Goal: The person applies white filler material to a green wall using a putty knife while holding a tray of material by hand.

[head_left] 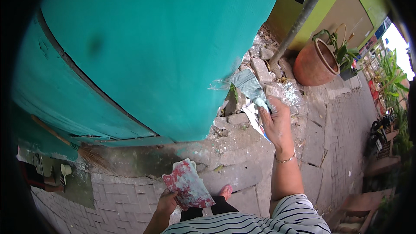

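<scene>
My right hand (pixel 277 119) is closed around the handle of a wide putty knife (pixel 248 83) coated in pale grey-green paste. Its blade lies at the right edge of the turquoise wall (pixel 169 52), where a whitish smear of paste shows beside it. Low in front of my body, my left hand (pixel 167 201) grips a flat mixing board (pixel 189 186) by its left edge. Red patches and smeared greyish paste cover the board's face. Paste also marks the fingers of my right hand.
Broken bricks and rubble (pixel 260 70) lie beside the wall corner, near a slanting grey pole (pixel 299 21). A large clay pot (pixel 314 64) stands beyond. At left are a broom (pixel 93 154) and a white dipper (pixel 65 170). Paving (pixel 125 197) runs underfoot.
</scene>
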`<state>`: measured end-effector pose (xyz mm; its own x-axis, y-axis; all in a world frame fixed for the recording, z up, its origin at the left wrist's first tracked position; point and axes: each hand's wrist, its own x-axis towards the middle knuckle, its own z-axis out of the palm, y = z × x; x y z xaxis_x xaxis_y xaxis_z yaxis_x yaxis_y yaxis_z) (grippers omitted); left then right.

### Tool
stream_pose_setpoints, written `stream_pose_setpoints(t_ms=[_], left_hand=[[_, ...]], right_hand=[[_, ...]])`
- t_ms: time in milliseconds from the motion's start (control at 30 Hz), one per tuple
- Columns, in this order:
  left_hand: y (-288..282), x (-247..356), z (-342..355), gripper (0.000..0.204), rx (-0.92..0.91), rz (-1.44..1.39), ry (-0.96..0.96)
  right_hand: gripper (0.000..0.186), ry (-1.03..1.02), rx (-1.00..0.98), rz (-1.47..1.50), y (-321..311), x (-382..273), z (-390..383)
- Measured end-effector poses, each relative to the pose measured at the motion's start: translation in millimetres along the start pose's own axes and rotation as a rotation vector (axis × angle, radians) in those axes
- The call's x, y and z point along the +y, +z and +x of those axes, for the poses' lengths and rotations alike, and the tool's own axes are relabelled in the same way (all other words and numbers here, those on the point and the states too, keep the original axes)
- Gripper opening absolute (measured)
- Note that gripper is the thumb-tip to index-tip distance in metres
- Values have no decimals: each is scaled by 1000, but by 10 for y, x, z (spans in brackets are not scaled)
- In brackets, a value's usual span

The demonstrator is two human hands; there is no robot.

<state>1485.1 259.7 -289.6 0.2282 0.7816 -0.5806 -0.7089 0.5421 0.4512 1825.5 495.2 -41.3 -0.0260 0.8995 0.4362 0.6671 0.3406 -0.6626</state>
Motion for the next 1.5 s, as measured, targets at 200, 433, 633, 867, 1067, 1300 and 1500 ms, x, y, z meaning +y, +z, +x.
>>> stream_pose_setpoints(t_ms=[200,433,633,867,1067,1300,1500], left_hand=[[14,10,119,55,-13,26,-7],[-167,111,2,55,19,19,-8],[-243,94,111,53,40,22,-31],[-843,-4,38,50,163,48,-135],[-1337,-74,191,45,361,114,-232],[-1859,-203,521,52,376,205,-297],[-2192,-255,540,50,467,248,-369]], right_hand=[[12,249,-78,455,479,967,12],[14,333,70,252,608,634,-390],[14,224,24,301,738,636,-288],[24,814,-441,-157,1343,1659,-1917],[41,848,-729,38,2898,2098,-3662],[21,1198,-854,272,4576,2300,-4476],[21,1571,-653,351,5541,2521,-4711]])
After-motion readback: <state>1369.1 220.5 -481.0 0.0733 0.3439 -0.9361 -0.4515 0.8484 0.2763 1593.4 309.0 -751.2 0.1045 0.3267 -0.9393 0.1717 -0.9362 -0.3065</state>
